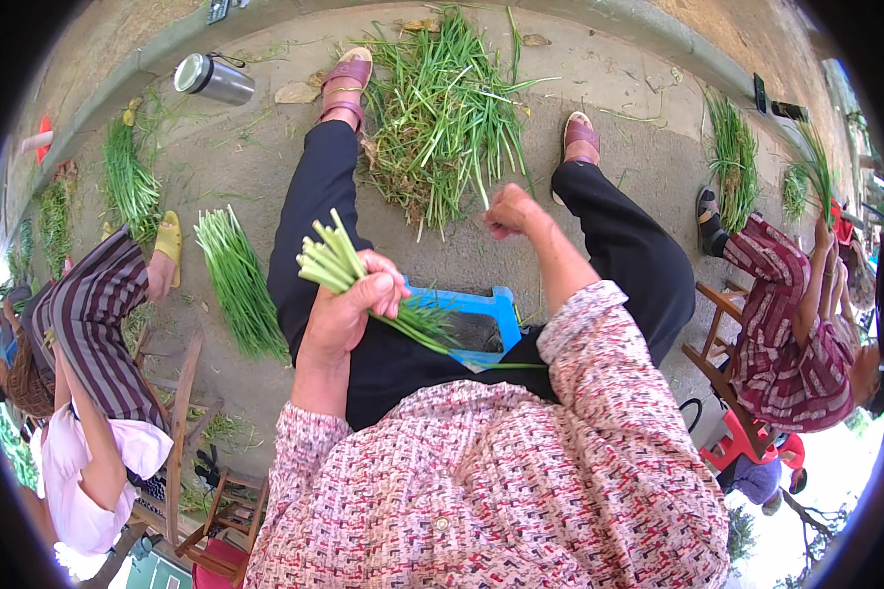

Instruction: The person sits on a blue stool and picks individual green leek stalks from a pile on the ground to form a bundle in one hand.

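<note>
My left hand (356, 306) is closed round a bunch of chives (330, 257), pale cut ends up and to the left, green leaves trailing toward my lap. My right hand (513, 211) is closed, held over the ground beside a large loose pile of chives (452, 118). A pale stalk end shows next to its fingers; whether they grip it or anything else I cannot make out. The pile lies between my feet, green leaves tangled with brown, withered bits. Left of my leg lies a neat bundle of chives (241, 285).
A blue plastic frame (506, 316) stands between my thighs. A steel flask (216, 80) lies at the upper left. People sit on both sides; the right one holds chives (817, 167). More bundles (130, 182) lie near them. Wooden chairs (182, 422) stand at the left.
</note>
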Motion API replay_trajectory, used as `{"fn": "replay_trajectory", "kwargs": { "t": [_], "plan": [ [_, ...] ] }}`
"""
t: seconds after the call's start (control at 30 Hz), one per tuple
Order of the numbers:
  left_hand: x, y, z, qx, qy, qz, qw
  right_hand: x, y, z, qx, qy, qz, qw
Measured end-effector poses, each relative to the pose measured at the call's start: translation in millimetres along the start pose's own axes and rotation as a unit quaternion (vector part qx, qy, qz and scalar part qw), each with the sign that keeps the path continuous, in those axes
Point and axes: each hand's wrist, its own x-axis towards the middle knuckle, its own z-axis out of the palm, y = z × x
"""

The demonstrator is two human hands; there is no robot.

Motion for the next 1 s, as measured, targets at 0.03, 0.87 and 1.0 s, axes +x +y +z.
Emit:
{"fn": "replay_trajectory", "kwargs": {
  "t": [0.03, 0.87, 1.0],
  "plan": [
    [-2, -2, -1, 0.000, -0.002, 0.005, 1.000, -15, -5, -11, -0.035, 0.017, -0.017, 0.999],
    [-27, -23, 23, 0.092, 0.038, 0.054, 0.994, -239, 41, -21, 0.410, 0.032, -0.313, 0.856],
    [-31, -29, 44, 0.107, 0.039, 0.076, 0.991, -242, 38, -18, 0.403, 0.020, -0.311, 0.861]
  ]
}}
